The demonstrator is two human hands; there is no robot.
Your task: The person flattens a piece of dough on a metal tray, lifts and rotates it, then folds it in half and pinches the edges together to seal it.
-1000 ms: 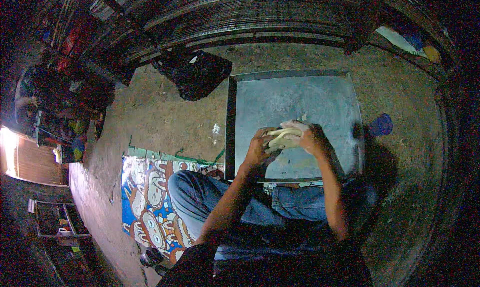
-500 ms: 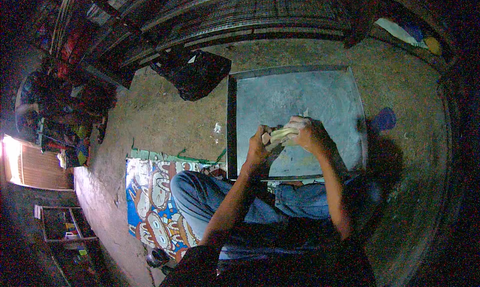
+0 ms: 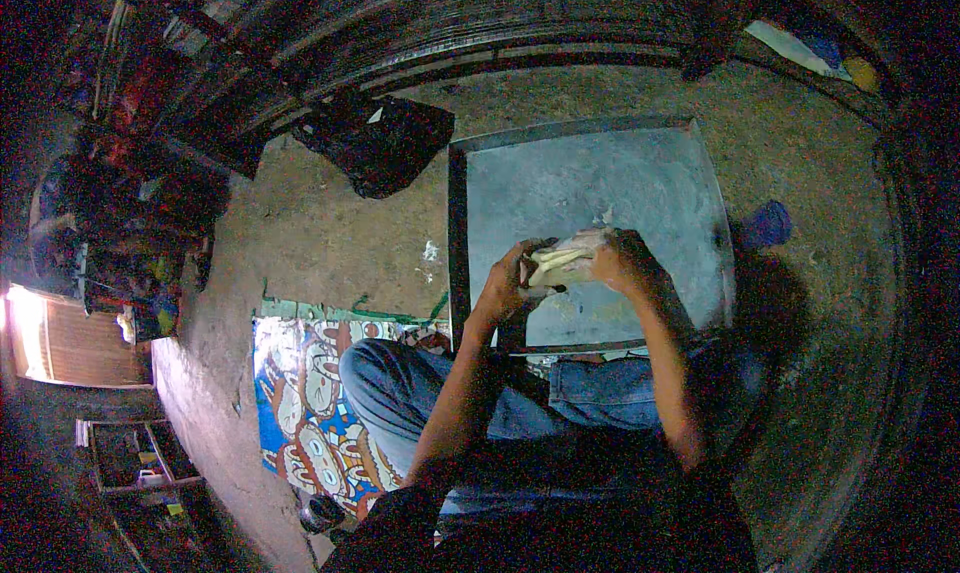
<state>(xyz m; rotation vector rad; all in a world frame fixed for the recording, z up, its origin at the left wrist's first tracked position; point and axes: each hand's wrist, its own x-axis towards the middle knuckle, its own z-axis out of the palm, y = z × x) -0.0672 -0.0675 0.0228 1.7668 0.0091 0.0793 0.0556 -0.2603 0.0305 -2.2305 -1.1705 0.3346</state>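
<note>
Both my hands hold a pale, yellowish-white lump of dough (image 3: pixel 560 263) above a wide, shallow metal tray (image 3: pixel 580 173). My left hand (image 3: pixel 514 276) is closed round its left end. My right hand (image 3: pixel 618 258) grips the other end, with whitish residue on the fingers. The lump looks folded in layers and is stretched sideways between the hands. Parts of it are hidden behind my fingers. A few small white bits (image 3: pixel 604 215) lie on the tray beyond my hands.
A black plastic bag (image 3: pixel 385 143) lies on the floor left of the tray. A purple cup-like thing (image 3: pixel 769 224) is to its right. A patterned mat (image 3: pixel 320 403) reaches from the left toward my crossed legs. Dark slatted furniture (image 3: pixel 500 23) stands behind the tray.
The lump is held wider and flatter between my hands than before. My left hand has shifted slightly left and up, turning its end of the lump.
</note>
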